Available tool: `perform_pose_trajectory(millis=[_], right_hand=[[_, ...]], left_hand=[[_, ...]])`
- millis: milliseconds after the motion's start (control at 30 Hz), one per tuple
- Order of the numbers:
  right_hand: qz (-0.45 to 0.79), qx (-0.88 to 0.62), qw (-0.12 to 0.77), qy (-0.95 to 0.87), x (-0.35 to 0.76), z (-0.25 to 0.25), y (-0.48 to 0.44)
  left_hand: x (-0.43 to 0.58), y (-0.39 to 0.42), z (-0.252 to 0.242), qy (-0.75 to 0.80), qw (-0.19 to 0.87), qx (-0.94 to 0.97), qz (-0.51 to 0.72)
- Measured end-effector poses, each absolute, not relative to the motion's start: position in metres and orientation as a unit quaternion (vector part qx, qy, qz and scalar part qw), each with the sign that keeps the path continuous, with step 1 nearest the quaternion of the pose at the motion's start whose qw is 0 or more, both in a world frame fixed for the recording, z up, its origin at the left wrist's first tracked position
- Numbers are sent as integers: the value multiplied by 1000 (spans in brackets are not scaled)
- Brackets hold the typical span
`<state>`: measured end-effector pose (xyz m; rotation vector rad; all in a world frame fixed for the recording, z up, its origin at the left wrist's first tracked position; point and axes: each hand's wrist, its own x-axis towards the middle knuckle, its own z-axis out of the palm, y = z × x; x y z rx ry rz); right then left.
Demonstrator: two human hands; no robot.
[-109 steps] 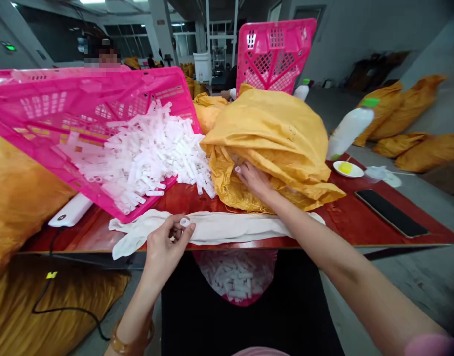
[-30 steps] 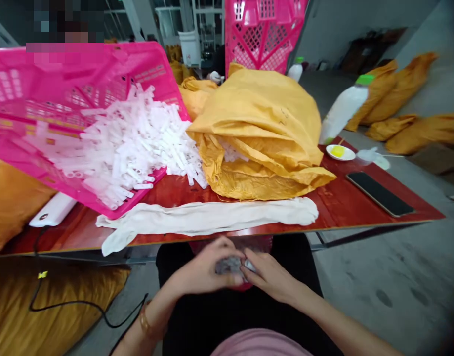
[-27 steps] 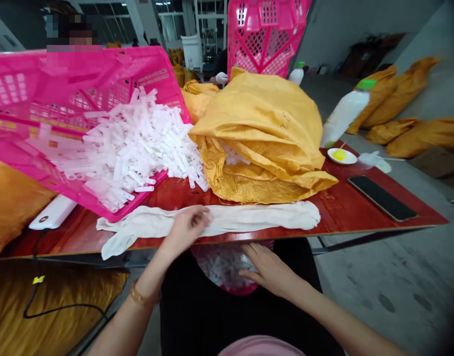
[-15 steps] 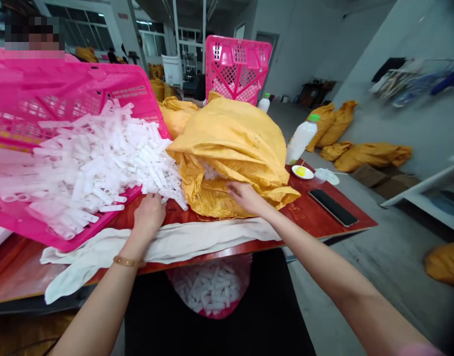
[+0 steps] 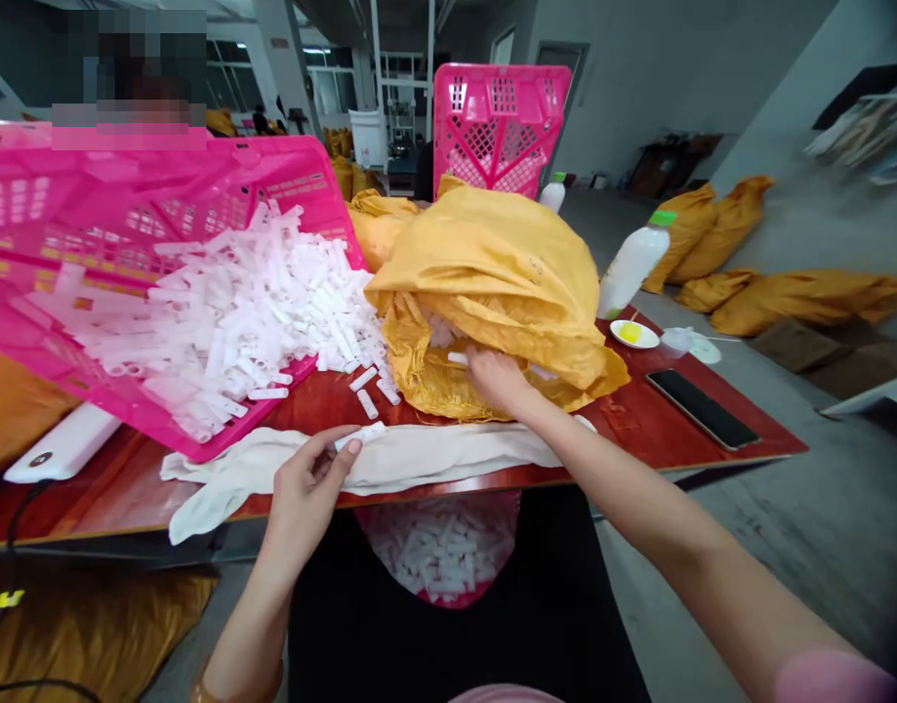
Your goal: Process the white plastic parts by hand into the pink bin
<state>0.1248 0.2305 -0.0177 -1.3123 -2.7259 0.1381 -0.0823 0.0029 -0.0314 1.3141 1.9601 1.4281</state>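
Observation:
Between the thumb and fingers of my left hand (image 5: pixel 308 488) is a short white plastic tube (image 5: pixel 361 435), held above the front edge of the red table. My right hand (image 5: pixel 496 379) reaches into the open mouth of a yellow woven sack (image 5: pixel 492 264). Its fingers are curled, and a small white piece (image 5: pixel 457 358) sticks out at the fingertips. Inside the sack some white pieces show. Left of it, a heap of white tubes (image 5: pixel 250 303) spills from a tilted pink basket (image 5: pixel 331 195), with a few tubes loose on the table.
A white cloth (image 5: pixel 448 459) lies along the table edge (image 5: pixel 221 510). Below, a pink container of white pieces (image 5: pixel 444 547) is between the knees. At right are a phone (image 5: pixel 701 408), a small dish (image 5: pixel 634 335) and a white bottle (image 5: pixel 634 264). Another person stands behind the basket.
My left hand has drawn back from the tubes toward me and now has one in its fingers. My right hand has curled at the sack's mouth. The view has shifted left.

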Motion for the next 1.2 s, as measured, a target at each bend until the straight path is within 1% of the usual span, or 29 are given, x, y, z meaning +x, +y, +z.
perform_pose_trajectory(millis=[33, 67, 133, 200, 267, 333, 367, 467, 533, 567, 633, 700, 767, 800, 833, 933, 1000, 1067, 1133, 1200], right_hand=[[59, -423, 46, -903, 137, -20, 213], [100, -391, 58, -913, 149, -23, 194], [241, -295, 122, -917, 169, -28, 155], [354, -237, 176, -887, 182, -31, 122], [399, -236, 195, -864, 189, -33, 99], [386, -244, 199, -867, 192, -35, 85], [354, -247, 202, -879, 193, -37, 80], [206, -263, 216, -917, 192, -45, 69], [155, -274, 234, -920, 191, -49, 62], [164, -275, 243, -916, 191, -50, 60], [238, -259, 247, -903, 195, -47, 57], [350, -216, 205, -888, 201, -42, 57], [423, -184, 159, -873, 207, -40, 59], [429, -183, 147, -872, 208, -40, 60], [410, -195, 144, -880, 208, -42, 60], [277, -250, 138, -918, 204, -53, 56], [242, -259, 133, -926, 199, -59, 52], [297, -251, 150, -909, 198, -59, 50], [382, -240, 171, -876, 199, -55, 50], [439, -231, 172, -851, 200, -51, 52]], left_hand=[[-74, 0, -30, 688, 201, 452, 531], [-66, -1, -29, 680, 207, 441, 548], [-48, -3, -27, 668, 203, 446, 560], [-31, -6, -25, 656, 179, 495, 541], [-18, -12, -22, 636, 150, 560, 508], [-13, -19, -20, 615, 146, 613, 474], [-12, -22, -19, 607, 160, 633, 454], [-13, -29, -18, 607, 229, 646, 402], [-14, -30, -21, 627, 254, 616, 404], [-15, -30, -22, 636, 260, 600, 411], [-16, -30, -23, 636, 284, 590, 409], [-16, -30, -24, 615, 329, 604, 386], [-15, -30, -25, 600, 357, 611, 373], [-13, -30, -27, 600, 361, 606, 377], [-11, -29, -29, 603, 363, 596, 386], [-1, -28, -38, 601, 402, 558, 408], [3, -28, -43, 599, 425, 536, 416], [3, -30, -47, 601, 418, 518, 443], [-1, -32, -48, 604, 379, 506, 485], [-5, -34, -47, 603, 338, 523, 498]])
